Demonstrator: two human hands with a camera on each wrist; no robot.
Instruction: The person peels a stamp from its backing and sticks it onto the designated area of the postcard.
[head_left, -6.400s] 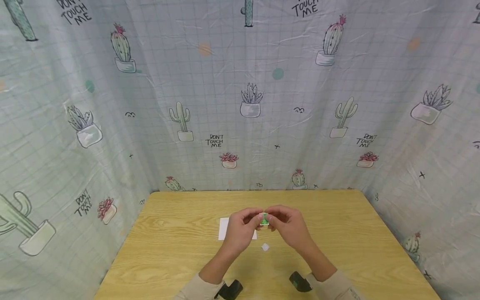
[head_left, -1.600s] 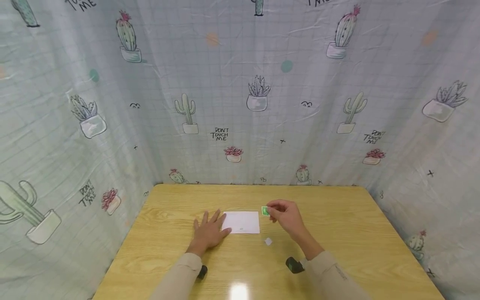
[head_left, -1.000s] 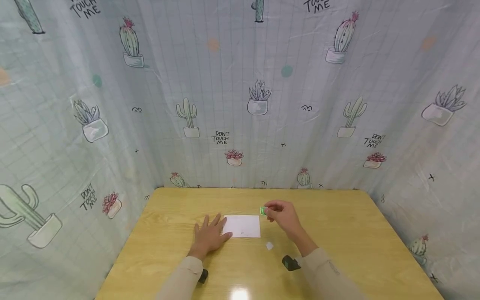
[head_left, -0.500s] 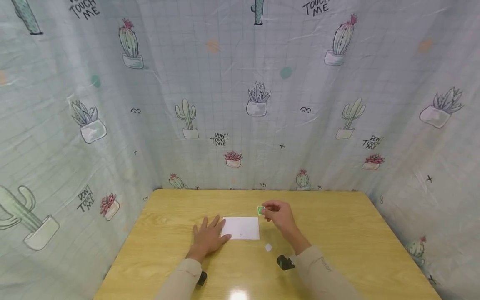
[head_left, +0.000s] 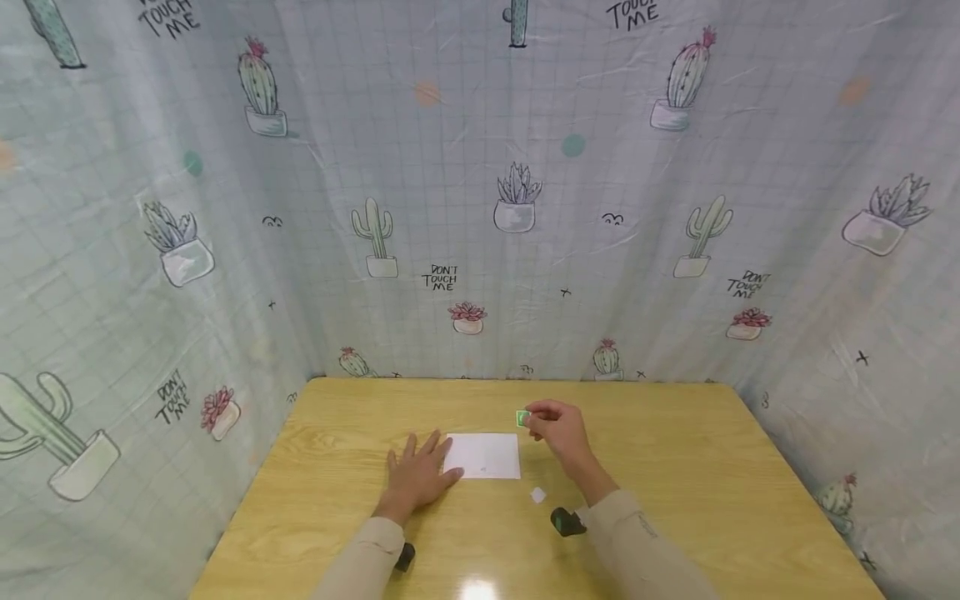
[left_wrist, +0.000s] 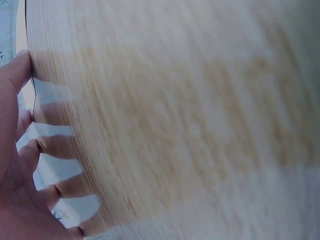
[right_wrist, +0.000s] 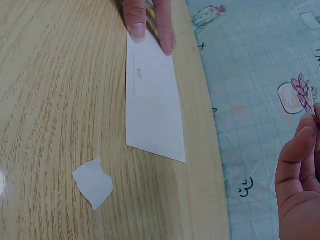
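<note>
A white envelope point(head_left: 487, 456) lies flat on the table, with a small printed mark near its front edge. My left hand point(head_left: 416, 477) rests at its left end, fingers spread, thumb and a fingertip on the paper. In the right wrist view those fingers press the envelope point(right_wrist: 152, 105). My right hand point(head_left: 561, 429) pinches a small green stamp point(head_left: 521, 418) with a white border between thumb and fingers, held up just past the envelope's far right corner. Edge-on, the stamp point(right_wrist: 310, 100) shows as a thin pale sliver in the right wrist view.
A small torn scrap of white paper point(head_left: 538, 495) lies on the wood-grain table point(head_left: 675, 500), in front of the envelope's right end. A curtain point(head_left: 555, 250) printed with cacti hangs behind the table and along both sides.
Earlier both hands held the stamp together; since then the left hand has moved onto the envelope's left end. The right hand kept the stamp and shifted slightly left, now nearly still.
</note>
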